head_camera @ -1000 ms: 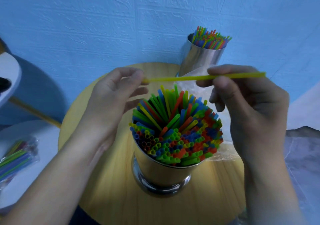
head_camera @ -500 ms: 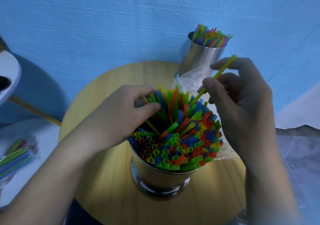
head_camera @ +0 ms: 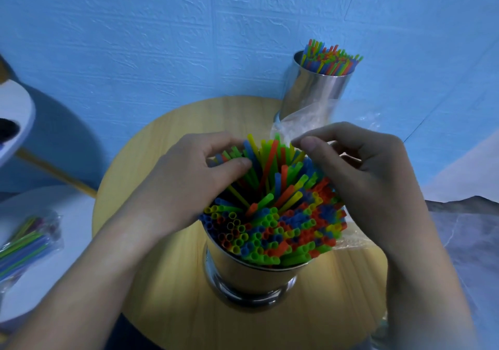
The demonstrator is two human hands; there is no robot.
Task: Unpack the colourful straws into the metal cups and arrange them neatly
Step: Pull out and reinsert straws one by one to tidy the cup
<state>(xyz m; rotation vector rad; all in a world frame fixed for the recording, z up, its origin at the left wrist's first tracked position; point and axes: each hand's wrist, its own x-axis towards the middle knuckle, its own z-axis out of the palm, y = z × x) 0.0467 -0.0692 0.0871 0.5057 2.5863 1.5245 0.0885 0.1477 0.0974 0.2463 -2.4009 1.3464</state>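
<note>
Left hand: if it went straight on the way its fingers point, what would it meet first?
The left hand points right, its fingers among the leaning straws; it would press those first, then likely the right hand. Depth is unclear.

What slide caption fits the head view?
Left hand grips leaning colourful straws in the near metal cup, right hand beside; second filled cup behind, round wooden table.

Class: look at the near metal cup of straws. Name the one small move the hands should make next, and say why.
Probably gather the leaning straws upright and press them level. They slant and stick up above the packed straws in the near metal cup; the left hand holds some, the right hand flanks them.
</note>
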